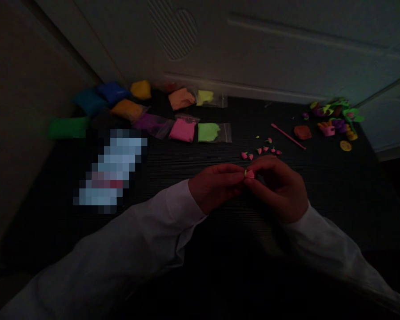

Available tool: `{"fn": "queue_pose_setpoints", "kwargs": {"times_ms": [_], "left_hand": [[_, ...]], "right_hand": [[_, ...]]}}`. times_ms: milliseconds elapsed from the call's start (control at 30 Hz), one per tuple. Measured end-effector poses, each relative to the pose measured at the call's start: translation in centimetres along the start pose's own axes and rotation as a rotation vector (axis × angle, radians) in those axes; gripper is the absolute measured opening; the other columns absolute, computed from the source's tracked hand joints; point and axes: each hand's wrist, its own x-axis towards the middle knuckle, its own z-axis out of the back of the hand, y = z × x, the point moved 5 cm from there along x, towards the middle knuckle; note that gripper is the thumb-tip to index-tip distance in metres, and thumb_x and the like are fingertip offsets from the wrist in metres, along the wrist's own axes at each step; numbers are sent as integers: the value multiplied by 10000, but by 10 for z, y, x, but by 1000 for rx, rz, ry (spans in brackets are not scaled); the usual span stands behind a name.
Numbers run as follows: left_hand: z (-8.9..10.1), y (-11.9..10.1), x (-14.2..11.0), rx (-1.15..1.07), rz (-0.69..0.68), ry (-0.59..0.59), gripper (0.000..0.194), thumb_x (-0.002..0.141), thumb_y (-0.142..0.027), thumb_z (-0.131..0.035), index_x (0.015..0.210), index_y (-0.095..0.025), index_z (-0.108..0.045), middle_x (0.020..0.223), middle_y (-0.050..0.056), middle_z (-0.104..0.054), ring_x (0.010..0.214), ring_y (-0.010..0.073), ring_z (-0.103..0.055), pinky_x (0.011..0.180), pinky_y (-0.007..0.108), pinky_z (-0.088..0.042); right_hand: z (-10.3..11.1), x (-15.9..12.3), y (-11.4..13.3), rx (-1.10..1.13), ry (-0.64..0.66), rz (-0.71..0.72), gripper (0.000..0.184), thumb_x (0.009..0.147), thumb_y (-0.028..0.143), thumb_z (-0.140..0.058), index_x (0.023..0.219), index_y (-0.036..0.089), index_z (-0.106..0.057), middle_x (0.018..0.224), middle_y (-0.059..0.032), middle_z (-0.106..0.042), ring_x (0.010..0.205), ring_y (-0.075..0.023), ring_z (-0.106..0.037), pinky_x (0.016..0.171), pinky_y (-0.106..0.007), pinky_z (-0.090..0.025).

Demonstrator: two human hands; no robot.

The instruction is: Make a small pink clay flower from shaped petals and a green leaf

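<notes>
My left hand [216,184] and my right hand [282,189] meet near the middle of the dark table. Between their fingertips is a small pink clay piece [250,174] with a green bit at its left side. The right thumb and forefinger pinch the pink part, while the left fingers close at the green end. Just beyond the hands lie several tiny pink clay pieces with green tops, among them one at the left [244,155] and one farther back [269,140]. A pink modelling tool [288,136] rests behind my right hand, beside a reddish-brown lump [302,132].
Bags of coloured clay line the table's back left, including a pink bag [183,130] and a light green bag [209,132]. A blurred-out bright screen [113,171] lies left of my hands. Small finished clay figures [336,118] cluster at the back right, near a yellow disc [346,146].
</notes>
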Motion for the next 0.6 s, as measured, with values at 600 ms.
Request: {"fn": "queue_pose_setpoints", "kwargs": {"times_ms": [600], "left_hand": [[1, -5, 0, 101, -104, -96, 170, 520, -173, -711, 662, -146, -621, 670, -13, -586, 624, 68, -514, 660, 248, -381]], "right_hand": [[-1, 0, -1, 38, -8, -53, 143, 681, 161, -606, 801, 207, -545, 739, 15, -536, 704, -106, -505, 670, -274, -402]]}}
